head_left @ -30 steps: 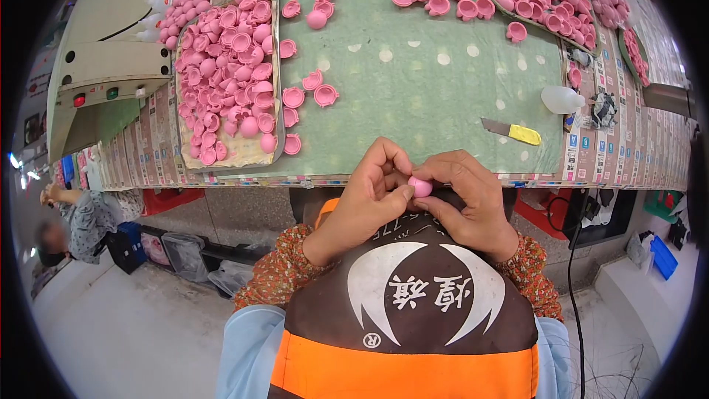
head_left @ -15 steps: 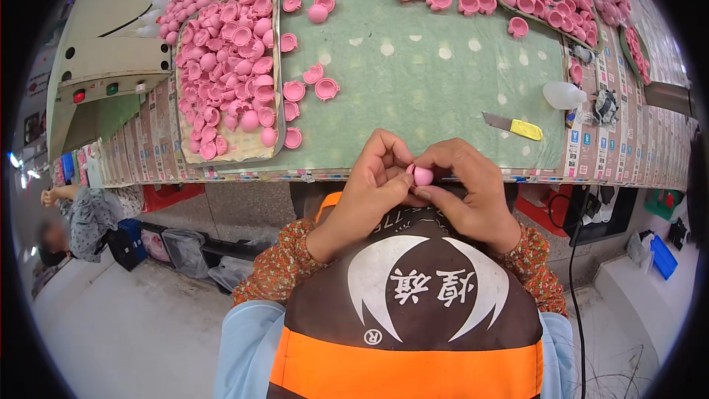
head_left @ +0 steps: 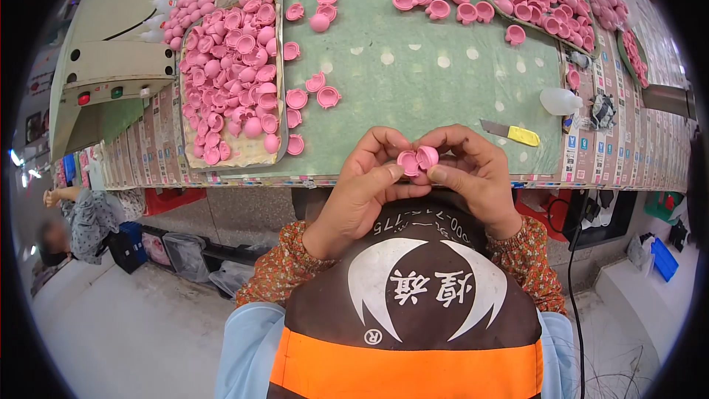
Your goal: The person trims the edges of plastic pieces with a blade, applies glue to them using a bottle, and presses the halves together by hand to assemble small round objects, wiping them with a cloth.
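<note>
"What are the left hand (head_left: 367,186) and right hand (head_left: 474,175) pinching?"
"A smooth pink plastic-looking shell (head_left: 427,157), gaping into two rounded cups; it's by the near edge of the dotted green mat (head_left: 413,77); a yellow-handled knife (head_left: 521,135) lies on that mat's right side."

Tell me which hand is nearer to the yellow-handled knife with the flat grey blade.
Right. The right hand is lower and slightly left of the knife in the view; the left hand is farther left.
</note>
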Demonstrator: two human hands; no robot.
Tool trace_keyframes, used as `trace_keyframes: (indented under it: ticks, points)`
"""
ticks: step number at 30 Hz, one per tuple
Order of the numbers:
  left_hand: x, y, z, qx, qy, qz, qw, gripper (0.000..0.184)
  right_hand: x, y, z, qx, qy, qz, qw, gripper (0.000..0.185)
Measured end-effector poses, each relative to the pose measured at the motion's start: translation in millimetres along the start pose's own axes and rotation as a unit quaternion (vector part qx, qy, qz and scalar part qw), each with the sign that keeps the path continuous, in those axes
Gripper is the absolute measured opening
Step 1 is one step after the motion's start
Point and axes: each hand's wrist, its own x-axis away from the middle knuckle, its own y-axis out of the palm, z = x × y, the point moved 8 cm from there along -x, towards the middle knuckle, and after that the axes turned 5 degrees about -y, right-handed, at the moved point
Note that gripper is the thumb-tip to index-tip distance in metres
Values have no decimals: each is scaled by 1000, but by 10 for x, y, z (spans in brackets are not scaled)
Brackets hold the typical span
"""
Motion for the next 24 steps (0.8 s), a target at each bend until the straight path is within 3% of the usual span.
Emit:
trace_keyframes:
  ticks: [4, 9, 24]
  points:
    - [-9, 5, 83, 15, 25, -18, 999, 29, -64, -106, -5, 21, -45, 1, 999, 36]
    - [-32, -48, 101, 33, 31, -31, 999, 34, -106, -114, 13, -80, -18, 6, 997, 37]
    - [-66, -184, 142, 104, 36, -30, 993, 32, -160, -247, -27, -32, 7, 59, 998, 40]
